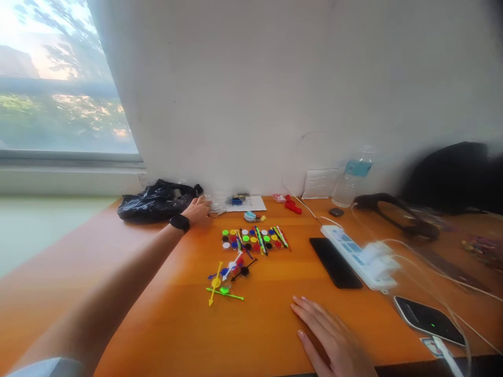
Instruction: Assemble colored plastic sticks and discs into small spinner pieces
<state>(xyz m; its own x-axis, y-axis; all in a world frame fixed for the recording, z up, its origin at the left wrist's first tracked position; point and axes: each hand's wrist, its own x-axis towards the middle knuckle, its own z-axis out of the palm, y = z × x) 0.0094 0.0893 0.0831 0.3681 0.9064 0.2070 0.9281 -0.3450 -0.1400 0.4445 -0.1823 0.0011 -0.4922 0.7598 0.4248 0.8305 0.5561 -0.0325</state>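
Observation:
My left hand, with a black watch on its wrist, reaches far out to the right end of a crumpled black plastic bag. Its fingertips are at a piece of clear plastic; whether they grip it cannot be made out. My right hand is open at the front of the table, fingers stretched out, holding nothing. Between the hands lies a loose group of assembled spinner arrows, among them a yellow spinner and a green spinner. Behind them sit rows of coloured discs and bundled arrows.
A black phone lies beside a white power strip with plugs and cables. A dark device is at the right. Along the wall are a white paper, a red object and a clear bottle.

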